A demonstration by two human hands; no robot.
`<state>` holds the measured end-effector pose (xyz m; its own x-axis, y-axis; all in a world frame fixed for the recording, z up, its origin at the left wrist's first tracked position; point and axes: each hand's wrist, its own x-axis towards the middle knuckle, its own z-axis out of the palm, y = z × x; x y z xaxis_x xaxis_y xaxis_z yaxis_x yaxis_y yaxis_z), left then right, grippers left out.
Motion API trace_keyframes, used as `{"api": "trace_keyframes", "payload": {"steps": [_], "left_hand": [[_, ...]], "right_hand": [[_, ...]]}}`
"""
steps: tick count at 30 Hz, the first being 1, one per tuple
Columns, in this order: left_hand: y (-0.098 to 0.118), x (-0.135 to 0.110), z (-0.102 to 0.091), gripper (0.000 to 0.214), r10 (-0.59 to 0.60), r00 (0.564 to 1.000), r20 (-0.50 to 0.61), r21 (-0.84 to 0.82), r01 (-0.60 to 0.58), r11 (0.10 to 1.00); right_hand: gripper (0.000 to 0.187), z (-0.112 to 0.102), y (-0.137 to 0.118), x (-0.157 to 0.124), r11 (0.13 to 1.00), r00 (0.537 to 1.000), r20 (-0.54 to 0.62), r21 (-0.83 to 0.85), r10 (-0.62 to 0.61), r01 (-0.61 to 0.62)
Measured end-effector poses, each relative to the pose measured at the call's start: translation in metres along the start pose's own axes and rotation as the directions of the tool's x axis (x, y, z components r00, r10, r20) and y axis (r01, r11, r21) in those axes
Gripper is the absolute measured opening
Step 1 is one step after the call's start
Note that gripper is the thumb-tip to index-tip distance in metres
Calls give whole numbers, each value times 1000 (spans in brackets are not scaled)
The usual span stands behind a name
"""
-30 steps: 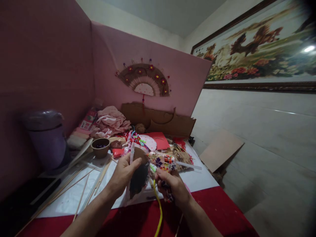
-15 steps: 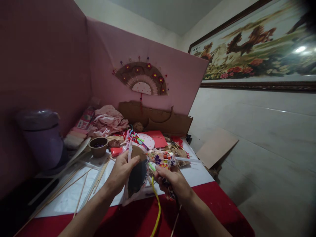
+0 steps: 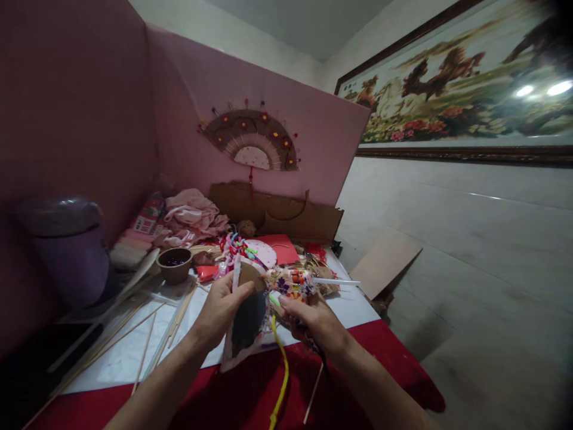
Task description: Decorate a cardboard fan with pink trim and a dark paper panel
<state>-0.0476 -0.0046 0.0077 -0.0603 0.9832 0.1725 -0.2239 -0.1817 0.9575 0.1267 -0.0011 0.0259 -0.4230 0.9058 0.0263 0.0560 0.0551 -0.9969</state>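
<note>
My left hand (image 3: 224,304) is closed on the edge of a cardboard piece (image 3: 248,316), held tilted above the table with its dark inner face toward me and pale fabric folded round its rim. My right hand (image 3: 317,319) is wrapped round the handle of a flower-patterned hot glue gun (image 3: 289,282). A clear glue stick (image 3: 335,280) juts from its back end, and its nozzle points left at the cardboard's edge. Whether the tip touches is hard to see. Below the gun hangs a yellow pipe cleaner (image 3: 283,370); where its upper end lies is hidden.
A brown bowl (image 3: 174,267) stands left of my hands, beside thin wooden sticks (image 3: 145,349). Behind are pink cloth (image 3: 192,215), coloured pipe cleaners (image 3: 237,245), red paper (image 3: 281,248) and torn cardboard (image 3: 277,209). A lidded bin (image 3: 67,251) is far left; a decorated fan (image 3: 255,140) hangs behind.
The whole view has shifted slightly, so the scene sits a little further left. Both hands keep their grip on the cardboard piece and the glue gun, which hold nearly the same pose.
</note>
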Motion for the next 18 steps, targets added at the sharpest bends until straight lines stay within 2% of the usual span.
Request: {"api": "trace_keyframes", "payload": {"steps": [3, 8, 15, 18], "left_hand": [[1, 0, 0, 17, 3, 1000, -21, -2, -3, 1000], [2, 0, 0, 11, 4, 999, -47, 35, -3, 999], [0, -1, -1, 13, 13, 1000, 11, 39, -13, 999], [0, -1, -1, 14, 12, 1000, 0, 42, -12, 999]], "right_hand": [[35, -2, 3, -2, 999, 999, -38, -32, 12, -13], [36, -5, 3, -6, 997, 999, -22, -76, 31, -33], [35, -5, -1, -6, 996, 1000, -21, -87, 19, -21], [37, -6, 1, -7, 994, 1000, -23, -108, 9, -12]]}}
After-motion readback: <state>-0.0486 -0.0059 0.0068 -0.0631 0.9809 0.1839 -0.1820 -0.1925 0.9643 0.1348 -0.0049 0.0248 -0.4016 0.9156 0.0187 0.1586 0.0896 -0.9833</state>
